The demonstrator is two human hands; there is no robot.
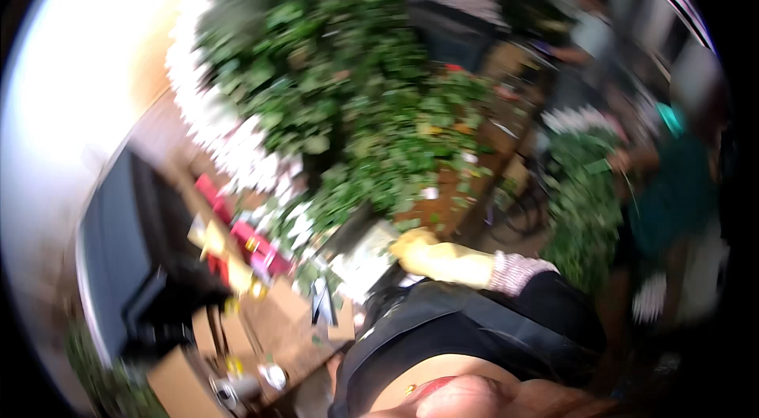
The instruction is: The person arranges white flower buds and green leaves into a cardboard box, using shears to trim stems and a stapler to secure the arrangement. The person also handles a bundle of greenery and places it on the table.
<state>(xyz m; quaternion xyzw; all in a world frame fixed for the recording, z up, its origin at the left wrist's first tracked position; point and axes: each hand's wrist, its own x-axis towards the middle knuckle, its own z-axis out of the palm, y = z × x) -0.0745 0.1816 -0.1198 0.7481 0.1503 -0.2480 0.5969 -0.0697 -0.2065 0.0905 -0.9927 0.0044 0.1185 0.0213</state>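
Observation:
My right hand, in a long yellow glove with a pale patterned cuff above it, reaches to the edge of a shallow grey metal tray or box. Blur hides its fingers, so I cannot tell whether it grips anything. My left hand does not show. Just beyond the glove, a big heap of green leafy stems covers most of the brown table. Pale pink-white flower heads or wrapped tips line the heap's left side. Loose leaves and small petals lie near the glove.
At left stand a dark screen-like panel, pink-red rolls and cardboard boxes with a blue-grey object. On the right, a person in green holds a leafy bunch; another person stands farther back.

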